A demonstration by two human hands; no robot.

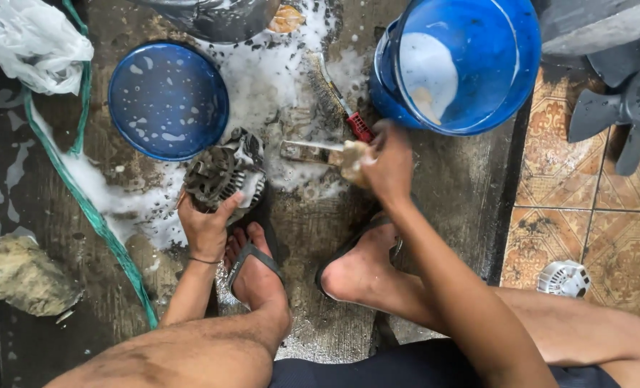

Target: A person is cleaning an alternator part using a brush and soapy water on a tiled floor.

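The right hand (386,159), arm stretched forward over the knee, is closed round a soapy sponge (353,162) just below the blue bucket (463,61); the left hand (206,223) grips a grimy alternator (223,176) (on the wet, foamy floor (305,215)) beside the blue lid (167,99); a red-handled brush (345,108) lies between them.

My right hand (386,167) covers most of the wet rag (353,162), so I can't tell how the grip closes on it. The blue bucket (463,65) and the dark basin (215,18) run off the top edge. Foam hides the brush (341,100) bristles. The grey fan blade (632,108) is cut at the right, my knees below
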